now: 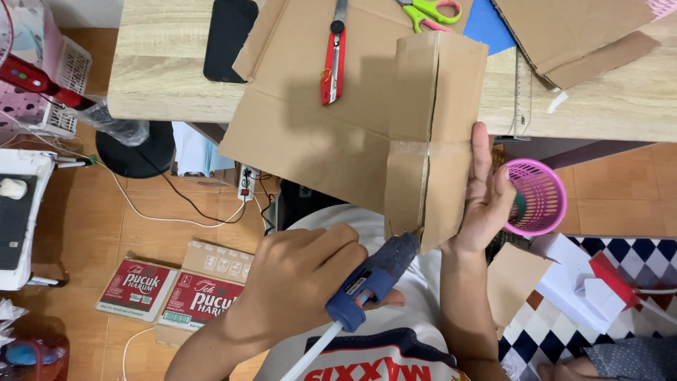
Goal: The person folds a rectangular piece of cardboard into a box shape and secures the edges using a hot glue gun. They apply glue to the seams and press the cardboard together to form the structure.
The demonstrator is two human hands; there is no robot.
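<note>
The left hand is wrapped around a blue glue gun, nozzle at the fold seam of a cardboard sheet; the right hand lies flat and open against the raised flap. The sheet overhangs the surface — light, stiff, likely to crease, best held by its edges — near a red utility knife.

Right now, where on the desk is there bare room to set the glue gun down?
Bare wood shows on the desk left of the black phone, and along the right front edge below the ruler. The middle is crowded: a large cardboard sheet carries the red utility knife, with scissors behind. The right hand steadies the folded cardboard piece; the left hand grips the glue gun.
</note>
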